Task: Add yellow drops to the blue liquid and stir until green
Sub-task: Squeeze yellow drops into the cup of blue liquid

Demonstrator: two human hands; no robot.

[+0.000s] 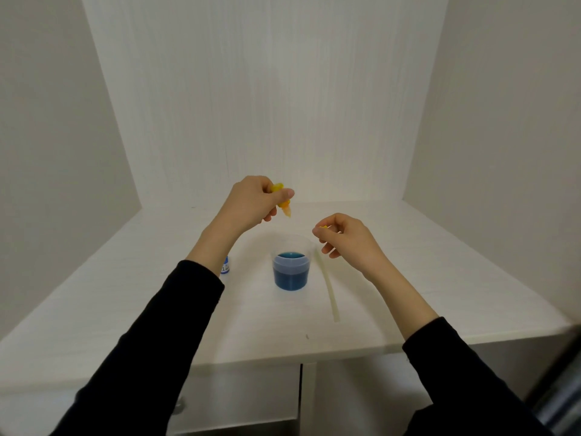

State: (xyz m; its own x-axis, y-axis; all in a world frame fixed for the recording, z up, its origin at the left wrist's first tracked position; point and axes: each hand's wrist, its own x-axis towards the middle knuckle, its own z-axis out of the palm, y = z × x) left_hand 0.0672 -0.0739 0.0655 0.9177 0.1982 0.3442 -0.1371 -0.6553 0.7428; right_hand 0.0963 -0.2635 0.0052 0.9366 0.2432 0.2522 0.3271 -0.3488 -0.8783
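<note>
Holding: the left hand (251,199) has its grip closed round a small yellow dropper bottle (282,199), fingers and thumb curled about its body
Bottle tilt: nozzle pointing down and to the right, its pale tip showing below the thumb, uncapped
Bottle position: in the air, above and a little left of the cup, not touching it
Right hand: the right hand (344,239) pinches a small yellow cap (323,228) between thumb and forefinger; the other fingers are loosely curled
Right hand position: raised just right of the cup's rim, apart from the bottle
Cup: a clear plastic cup (292,265) stands upright on the white bench (125,294), between the two forearms
Liquid: blue liquid (290,276) fills the lower part of the cup; its surface looks plain blue
Stirrer: a pale, slim stick (330,291) lies flat on the bench just right of the cup, running toward the near edge
Other bottle: a small blue bottle (225,266) stands on the bench left of the cup, partly hidden by the left sleeve (163,325)
Sleeves: both arms wear black sleeves, wrists bare
Surround: white panelled walls close in the bench at the back and both sides
</note>
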